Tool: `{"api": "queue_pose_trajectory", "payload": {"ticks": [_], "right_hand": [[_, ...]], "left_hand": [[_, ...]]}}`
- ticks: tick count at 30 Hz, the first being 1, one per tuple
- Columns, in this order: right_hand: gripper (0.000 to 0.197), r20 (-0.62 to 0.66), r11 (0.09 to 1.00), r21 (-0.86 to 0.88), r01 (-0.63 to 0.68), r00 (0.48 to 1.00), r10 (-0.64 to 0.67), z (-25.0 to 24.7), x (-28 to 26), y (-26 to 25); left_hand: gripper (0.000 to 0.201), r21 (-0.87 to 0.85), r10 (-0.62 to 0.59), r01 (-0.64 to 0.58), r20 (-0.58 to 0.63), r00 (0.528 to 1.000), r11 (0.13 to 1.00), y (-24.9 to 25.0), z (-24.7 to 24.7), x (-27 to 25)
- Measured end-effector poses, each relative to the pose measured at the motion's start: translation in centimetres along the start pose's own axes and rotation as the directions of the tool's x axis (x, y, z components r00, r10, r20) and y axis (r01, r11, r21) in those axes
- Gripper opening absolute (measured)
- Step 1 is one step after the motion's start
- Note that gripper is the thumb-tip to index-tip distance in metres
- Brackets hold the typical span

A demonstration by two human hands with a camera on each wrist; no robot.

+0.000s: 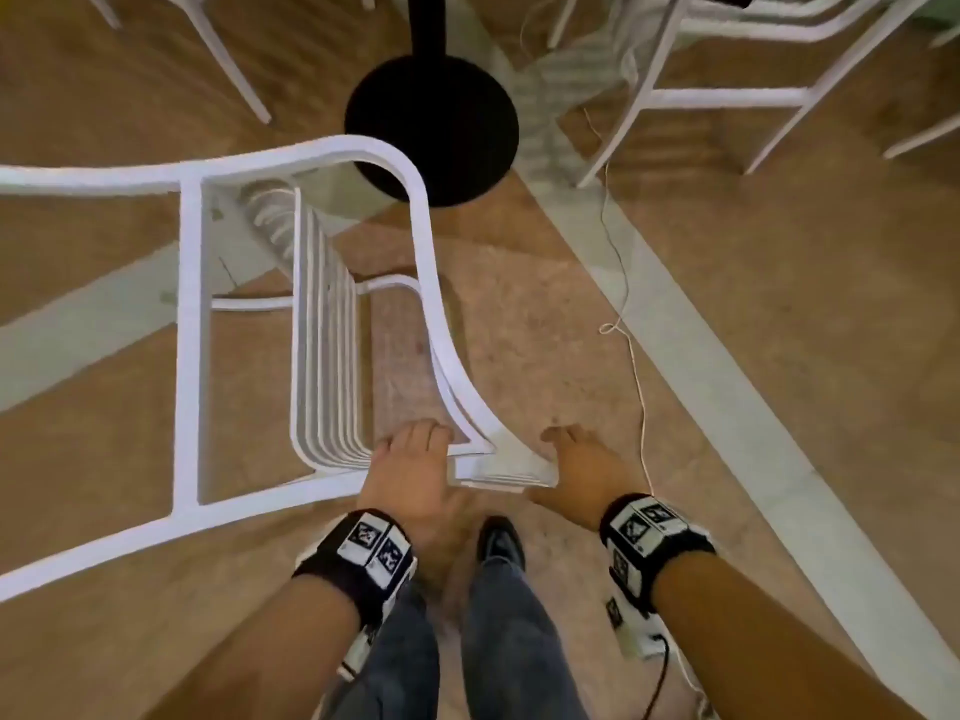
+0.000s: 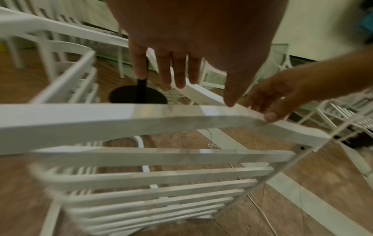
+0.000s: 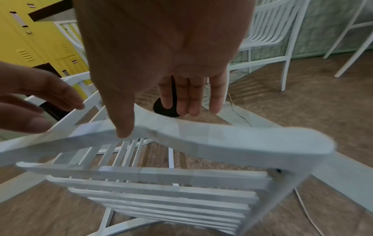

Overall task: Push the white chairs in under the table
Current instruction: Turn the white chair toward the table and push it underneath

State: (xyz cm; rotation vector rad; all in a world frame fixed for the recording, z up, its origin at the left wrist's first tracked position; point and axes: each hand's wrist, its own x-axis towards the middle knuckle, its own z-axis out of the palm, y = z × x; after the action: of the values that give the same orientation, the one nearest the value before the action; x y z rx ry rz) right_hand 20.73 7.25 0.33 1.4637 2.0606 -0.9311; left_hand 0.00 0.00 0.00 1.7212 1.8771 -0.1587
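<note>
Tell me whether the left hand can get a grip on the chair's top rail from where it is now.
Probably yes. The left hand hangs open right over the white chair's top rail, fingers straight and holding nothing. Nothing lies between them. The right hand touches the rail further along, clear of that spot.

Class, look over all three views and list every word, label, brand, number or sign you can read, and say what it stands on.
There is no readable text in any view.
Wrist bands: black-and-white square marker patterns, no letters or numbers.
Yellow lockers: small plates on the doors, too small and blurred to read.
White chair under both hands: no label or brand shows.
</note>
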Motion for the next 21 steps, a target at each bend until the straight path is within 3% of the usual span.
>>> {"api": "queue_pose_trajectory", "payload": {"ticks": [5,8,14,21], "right_hand": [[0.049,0.118,0.999,-0.031,0.034,0.993,-0.03,2.2,3.3,0.2],[0.046,0.122,1.0,-0.017,0.021,0.992,-0.019,3.1,3.8,1.2],[0.036,0.091,0.999,-0.011,0.04,0.995,-0.039,1.4,2.7,-0.3],[0.025,0.017,0.993,-0.083,0.081,0.997,-0.08,-5.5,-4.8,-5.0]], "left_hand": [[0.052,0.169,-0.067,0.037,0.174,0.982,0.985,2.4,3.0,3.8],[0.037,0.159,-0.085,0.056,0.185,0.979,0.986,2.6,3.8,4.5],[0.036,0.268,-0.054,0.009,0.161,0.985,0.963,2.4,1.6,4.1],[0.036,0.225,-0.029,0.014,0.066,0.997,0.974,3.2,-5.4,-1.3]]}}
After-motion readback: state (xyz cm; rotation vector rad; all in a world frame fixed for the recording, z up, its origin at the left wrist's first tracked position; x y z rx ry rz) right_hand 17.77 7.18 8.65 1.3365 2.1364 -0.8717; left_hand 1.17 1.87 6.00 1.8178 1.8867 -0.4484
